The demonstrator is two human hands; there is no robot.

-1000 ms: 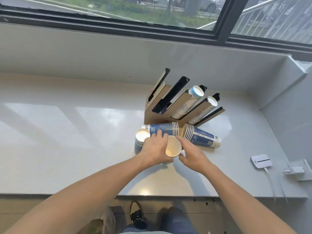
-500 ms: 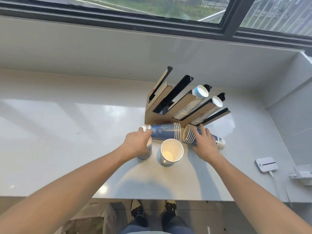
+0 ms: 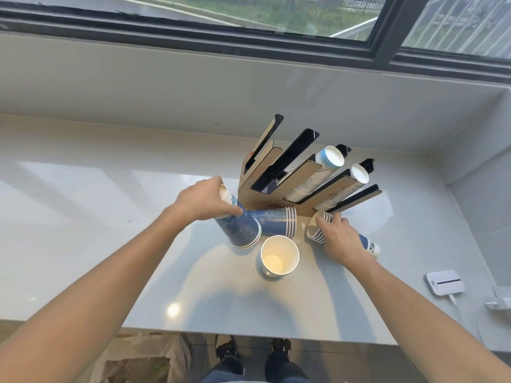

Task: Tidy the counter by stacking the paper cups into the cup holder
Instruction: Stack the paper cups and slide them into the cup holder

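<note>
A brown and black cup holder point(image 3: 279, 172) with several slanted slots stands at the back of the white counter point(image 3: 83, 217); two right-hand slots hold stacks of paper cups point(image 3: 329, 158). My left hand point(image 3: 203, 201) grips a short blue cup stack point(image 3: 239, 229), lifted and tilted with its mouths toward me. Behind it a second blue stack point(image 3: 276, 221) lies on its side. My right hand point(image 3: 338, 239) closes over a third stack point(image 3: 318, 226) lying on the counter. A single cup point(image 3: 279, 257) stands upright, mouth up, between my hands.
A small white box point(image 3: 443, 281) with a cable lies at the right end of the counter, with a plug adapter point(image 3: 500, 304) beyond it. A wall and window sill run behind the holder. A bag point(image 3: 138, 360) sits on the floor below the counter edge.
My left hand has picked up the blue cup stack and tilted it off the counter. My right hand has settled over the right-hand lying stack. The single cup stands where it was set.
</note>
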